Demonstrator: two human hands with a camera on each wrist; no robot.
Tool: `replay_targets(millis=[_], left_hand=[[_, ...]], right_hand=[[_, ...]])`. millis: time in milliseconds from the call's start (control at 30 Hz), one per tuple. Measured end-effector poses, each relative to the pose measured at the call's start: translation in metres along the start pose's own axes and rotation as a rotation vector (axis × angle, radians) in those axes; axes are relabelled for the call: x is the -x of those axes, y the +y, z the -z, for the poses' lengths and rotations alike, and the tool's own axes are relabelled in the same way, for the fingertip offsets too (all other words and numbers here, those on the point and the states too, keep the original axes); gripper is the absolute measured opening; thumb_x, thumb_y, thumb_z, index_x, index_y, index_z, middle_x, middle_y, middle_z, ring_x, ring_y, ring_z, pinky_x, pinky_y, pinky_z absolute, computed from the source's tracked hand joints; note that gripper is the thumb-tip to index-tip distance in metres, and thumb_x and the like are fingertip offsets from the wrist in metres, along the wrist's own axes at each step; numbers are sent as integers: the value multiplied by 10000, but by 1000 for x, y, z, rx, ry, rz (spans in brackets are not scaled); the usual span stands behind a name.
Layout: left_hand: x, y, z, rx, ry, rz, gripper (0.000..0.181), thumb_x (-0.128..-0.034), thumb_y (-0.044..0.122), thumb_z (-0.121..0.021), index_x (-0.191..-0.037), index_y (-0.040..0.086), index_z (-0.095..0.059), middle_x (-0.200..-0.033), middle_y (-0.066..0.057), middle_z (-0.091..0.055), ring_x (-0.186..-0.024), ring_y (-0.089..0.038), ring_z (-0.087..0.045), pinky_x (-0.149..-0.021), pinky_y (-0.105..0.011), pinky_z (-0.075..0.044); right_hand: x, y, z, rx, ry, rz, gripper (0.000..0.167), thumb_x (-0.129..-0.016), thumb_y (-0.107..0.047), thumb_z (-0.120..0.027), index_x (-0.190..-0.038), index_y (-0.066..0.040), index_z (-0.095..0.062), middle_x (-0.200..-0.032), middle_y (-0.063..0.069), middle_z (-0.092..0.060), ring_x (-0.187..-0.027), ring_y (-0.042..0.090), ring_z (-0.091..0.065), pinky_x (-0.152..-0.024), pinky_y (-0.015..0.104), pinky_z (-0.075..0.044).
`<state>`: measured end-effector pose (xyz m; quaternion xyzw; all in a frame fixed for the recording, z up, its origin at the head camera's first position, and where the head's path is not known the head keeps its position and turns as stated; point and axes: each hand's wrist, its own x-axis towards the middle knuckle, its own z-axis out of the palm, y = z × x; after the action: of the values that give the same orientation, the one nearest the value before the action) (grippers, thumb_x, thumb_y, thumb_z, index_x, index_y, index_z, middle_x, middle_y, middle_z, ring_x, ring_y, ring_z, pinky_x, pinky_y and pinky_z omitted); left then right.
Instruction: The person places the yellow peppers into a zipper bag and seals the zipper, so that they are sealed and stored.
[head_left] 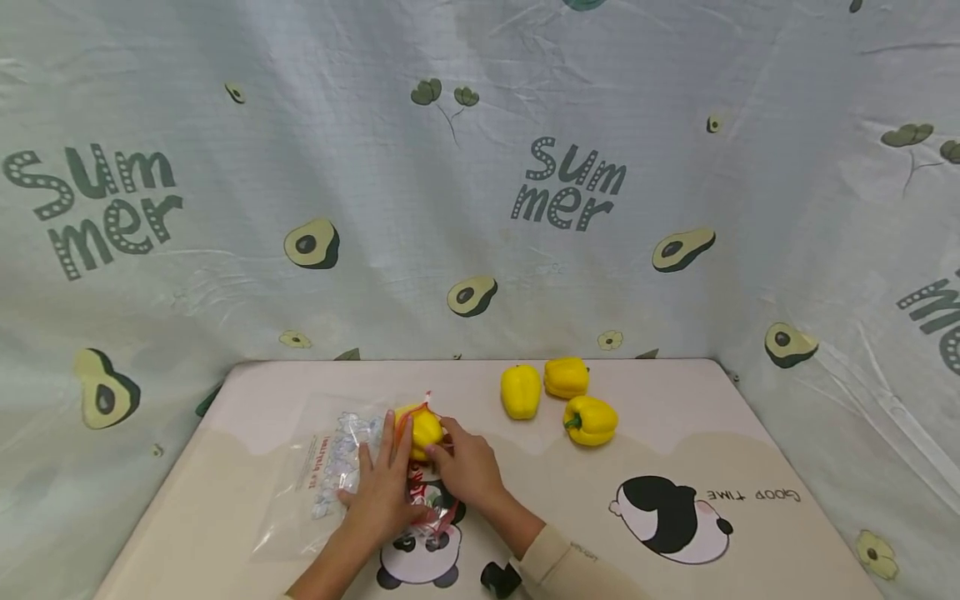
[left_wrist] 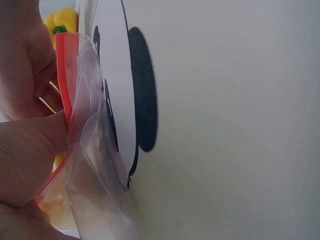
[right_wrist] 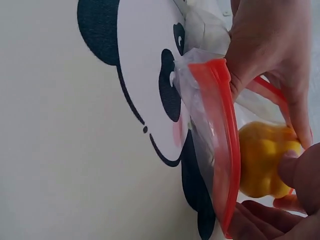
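Between parted bag edges, pepper, right hand

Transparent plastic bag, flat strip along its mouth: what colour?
The flat plastic strip is red; clearest in the right wrist view.

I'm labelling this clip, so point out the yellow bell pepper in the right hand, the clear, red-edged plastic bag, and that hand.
Yellow bell pepper (right_wrist: 260,160): right wrist view, on its lobed side.
Clear, red-edged plastic bag (head_left: 337,458): head view, on its printed part.
Right hand (head_left: 471,471): head view, on its back.
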<state>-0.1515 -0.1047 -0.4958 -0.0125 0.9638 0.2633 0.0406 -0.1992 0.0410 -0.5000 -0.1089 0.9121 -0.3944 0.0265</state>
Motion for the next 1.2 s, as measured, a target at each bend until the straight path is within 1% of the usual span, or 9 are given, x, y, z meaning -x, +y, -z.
replay_targets(millis=[167,267,433,567,700,800,1000,1067,1200], left_hand=[[2,-1,-2,-5,10,-10,1296,-705,289,-974,-1688,236,-132,-1780,-100,52,-1478,-739,-73,-852,-1006,-94],[2,-1,-4,-1,9,-14,1283,-703,279,-975,-1686,238,-151,-1780,-98,46,-1481,-737,-58,-840,-1004,-80],[1,0,-5,-10,2,-19,1283,-691,284,-982,-1683,254,-169,-1782,-80,51,-1494,-720,-66,-838,-1004,-94],[2,0,-5,-31,-8,-19,1289,-688,303,-983,-1683,267,-165,-1783,-66,47,-1512,-693,-75,-849,-1007,-115],[1,0,-4,-36,-14,-20,1273,-694,300,-980,-1681,264,-177,-1784,-54,40,-1530,-669,-69,-859,-1006,-113],[1,0,-4,-24,-15,-20,1266,-698,277,-978,-1682,254,-181,-1785,-52,40,-1533,-665,-57,-859,-1003,-95],[1,0,-4,-14,-2,-22,1288,-697,281,-980,-1686,242,-156,-1785,-57,36,-1533,-666,-60,-854,-1004,-98],[1,0,-4,-12,2,-25,1298,-698,288,-979,-1688,238,-141,-1785,-59,35,-1532,-666,-63,-854,-1004,-101],[1,0,-3,-21,-1,-23,1303,-695,293,-980,-1688,230,-139,-1785,-55,33,-1532,-667,-56,-852,-1000,-105]], right_hand=[[-3,1,-5,-15,1,23,536,-1006,-297,-696,-1494,-121,-564,-1243,138,-765,-1087,261,-751,-938,435,-633],[-6,6,-7,-116,-15,6,489,-1001,-214,-704,-1454,-82,-571,-1252,157,-749,-1102,256,-742,-948,414,-633],[-11,13,-10,-282,-10,-31,318,-961,-83,-732,-1248,-56,-599,-1211,169,-741,-1088,263,-748,-940,413,-635],[-14,13,-12,-247,24,-21,180,-962,-140,-744,-1097,-86,-637,-1105,112,-764,-971,185,-743,-860,342,-651],[-18,9,-12,-192,68,-34,108,-977,-211,-732,-1003,-129,-667,-993,47,-766,-838,107,-668,-758,282,-605],[-18,7,-12,-192,78,-50,105,-984,-225,-725,-1013,-135,-680,-1030,55,-773,-873,121,-693,-799,312,-627],[-17,9,-12,-264,59,-63,234,-978,-222,-734,-1178,-107,-692,-1105,115,-772,-961,196,-761,-844,357,-660],[-17,10,-12,-254,56,-57,291,-976,-235,-736,-1229,-93,-706,-1100,121,-775,-956,200,-759,-836,352,-659],[-19,4,-15,-149,73,-67,347,-982,-266,-728,-1288,-103,-731,-1064,81,-791,-912,157,-723,-792,305,-632]])
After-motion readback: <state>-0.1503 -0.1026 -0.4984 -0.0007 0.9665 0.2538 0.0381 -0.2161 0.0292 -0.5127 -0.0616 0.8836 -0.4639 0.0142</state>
